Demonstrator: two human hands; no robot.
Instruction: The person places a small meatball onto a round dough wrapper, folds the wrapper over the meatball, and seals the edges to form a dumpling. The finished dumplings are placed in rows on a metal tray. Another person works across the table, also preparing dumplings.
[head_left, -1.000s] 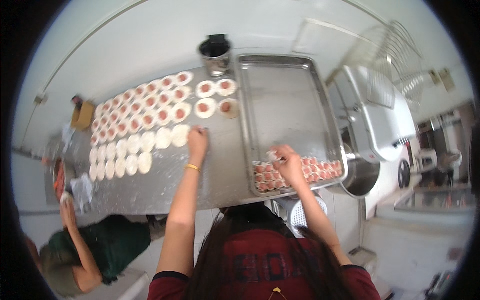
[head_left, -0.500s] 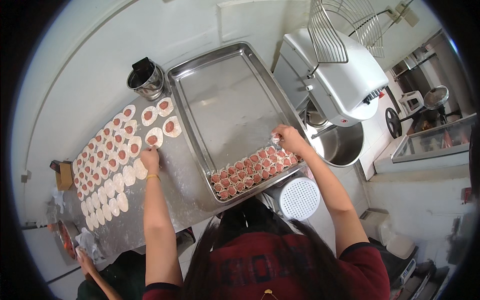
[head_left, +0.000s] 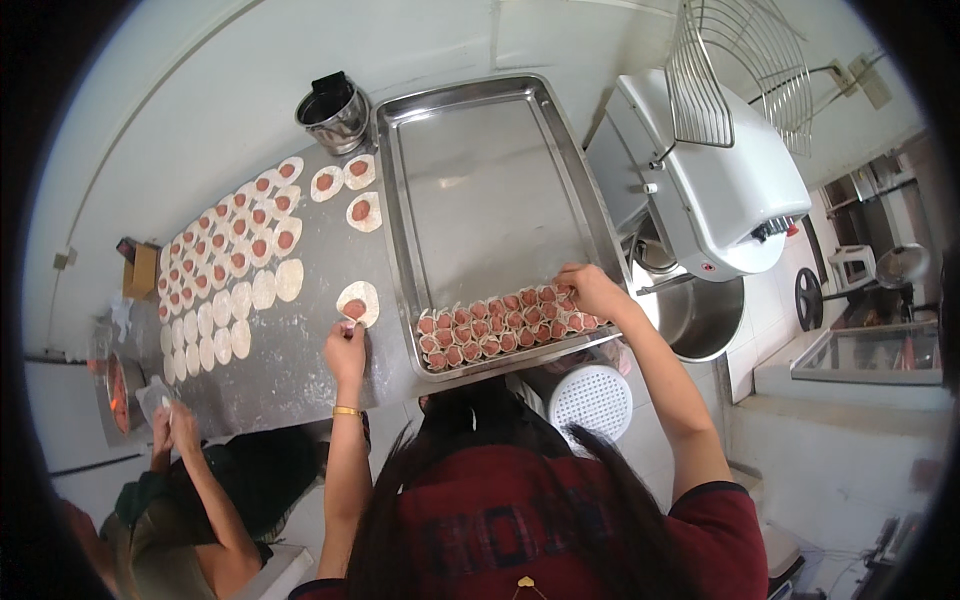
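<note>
Landmark: metal tray point(head_left: 470, 200). The person's left hand point(head_left: 346, 345) is left of the tray's near end, over the table point(head_left: 290, 350), thumb and fingers pinched on the near edge of a filled wrapper point(head_left: 357, 303), a pale disc with a pink filling blob. The person's right hand point(head_left: 592, 290) is at the tray's near right corner, fingers bent and nearly together at the end of the rows of filled pieces point(head_left: 490, 328); can't tell if it grips one, fingers hide it. Those pieces sit packed along the tray's near end.

Three topped discs point(head_left: 365, 212) lie just left of the tray's far half. Farther left: rows of more topped discs point(head_left: 259, 246), with plain discs point(head_left: 263, 289) nearer the person. Metal pot point(head_left: 340, 128) beside the tray's far left corner; white machine point(head_left: 715, 190) right of the tray.
</note>
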